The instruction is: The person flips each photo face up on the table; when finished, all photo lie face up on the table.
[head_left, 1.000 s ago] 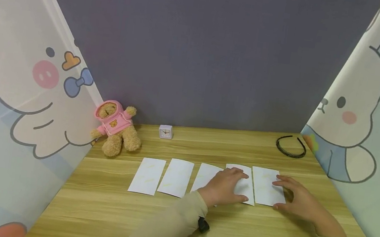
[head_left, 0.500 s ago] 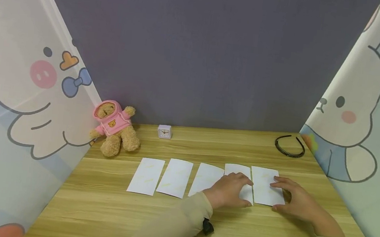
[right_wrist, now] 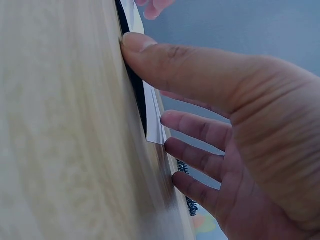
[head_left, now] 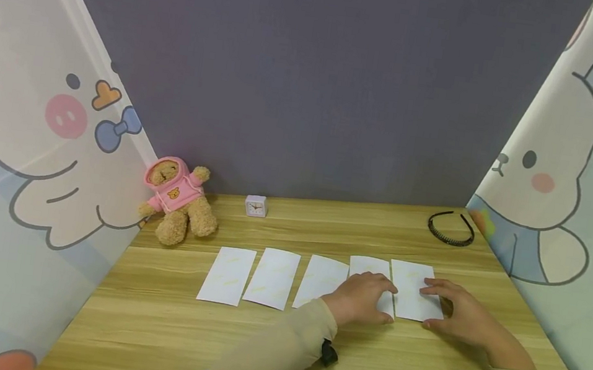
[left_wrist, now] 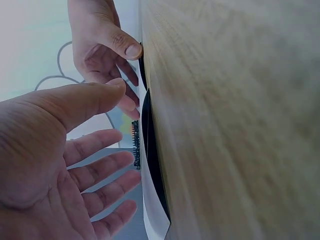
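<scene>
Several white paper sheets lie in a row across the wooden table, faint yellow marks on them. My left hand [head_left: 363,297] is over the sheet second from the right [head_left: 367,265], hiding much of it. In the left wrist view its thumb and fingers are spread apart beside the paper [left_wrist: 156,220], gripping nothing. At the rightmost sheet [head_left: 406,290], my right hand [head_left: 462,316] has its thumb at the near corner and its fingertips along the right side. In the right wrist view the fingers [right_wrist: 197,130] are loosely spread at the sheet's edge [right_wrist: 155,132], whose dark underside shows.
On the left of the row lie more sheets, such as the leftmost one [head_left: 226,276]. Behind them are a teddy bear [head_left: 179,198] in a pink hoodie and a small white clock [head_left: 256,206]. A black headband [head_left: 449,238] lies back right. Printed panels and a grey wall enclose the table [head_left: 152,341].
My left hand has slid a little to the right over the second sheet from the right, uncovering more of the middle sheet. The right hand stays almost where it was.
</scene>
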The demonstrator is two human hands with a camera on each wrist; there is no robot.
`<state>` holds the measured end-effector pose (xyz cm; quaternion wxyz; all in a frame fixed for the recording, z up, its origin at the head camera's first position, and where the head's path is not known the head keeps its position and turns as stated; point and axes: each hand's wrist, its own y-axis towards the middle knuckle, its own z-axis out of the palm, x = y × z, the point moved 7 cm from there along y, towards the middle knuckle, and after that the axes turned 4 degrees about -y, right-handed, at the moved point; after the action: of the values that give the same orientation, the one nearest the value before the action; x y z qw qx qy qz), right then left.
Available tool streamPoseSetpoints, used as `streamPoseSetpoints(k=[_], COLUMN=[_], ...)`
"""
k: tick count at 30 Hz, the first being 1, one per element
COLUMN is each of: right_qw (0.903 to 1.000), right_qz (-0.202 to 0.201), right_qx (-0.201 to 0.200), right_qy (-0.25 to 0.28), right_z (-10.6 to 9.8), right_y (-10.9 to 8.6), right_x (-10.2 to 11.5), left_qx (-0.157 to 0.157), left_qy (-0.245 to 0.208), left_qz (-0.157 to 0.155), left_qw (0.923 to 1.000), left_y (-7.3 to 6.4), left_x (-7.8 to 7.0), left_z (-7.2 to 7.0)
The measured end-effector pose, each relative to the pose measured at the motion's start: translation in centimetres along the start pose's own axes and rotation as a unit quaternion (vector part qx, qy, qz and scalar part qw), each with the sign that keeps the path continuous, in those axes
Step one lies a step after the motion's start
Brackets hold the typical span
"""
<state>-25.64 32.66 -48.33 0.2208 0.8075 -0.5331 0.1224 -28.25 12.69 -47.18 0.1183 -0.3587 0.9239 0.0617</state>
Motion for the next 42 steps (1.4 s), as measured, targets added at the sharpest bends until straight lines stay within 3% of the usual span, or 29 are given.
streamPoseSetpoints(k=[21, 26, 34, 38, 42], right_qw=[0.9979, 0.9979, 0.9923, 0.9903, 0.9877], right_qz=[-0.039, -0.04, -0.097, -0.094, -0.086], right_qx=[-0.021, -0.019, -0.053, -0.053, -0.049], right_qy=[0.046, 0.048, 0.056, 0.088, 0.121], right_z=[0.0, -0.1, -0.6, -0.5, -0.5], right_y=[0.0, 0.1, 0.2, 0.1, 0.0], right_x=[0.3, 0.4, 1.0, 0.9, 1.0], left_qx=[0.016, 0.006, -0.026, -0.027, -0.037], left_qy=[0.041, 0.049, 0.0, -0.03, -0.049], left_qz=[0.014, 0.025, 0.019, 0.006, 0.012], left_qw=[0.9989, 0.9985, 0.9995, 0.9992, 0.998], left_y=[0.9, 1.0, 1.1, 1.2, 1.3], left_x=[-0.6, -0.9, -1.1, -0.9, -0.9], left_z=[0.9, 0.8, 0.2, 0.2, 0.2])
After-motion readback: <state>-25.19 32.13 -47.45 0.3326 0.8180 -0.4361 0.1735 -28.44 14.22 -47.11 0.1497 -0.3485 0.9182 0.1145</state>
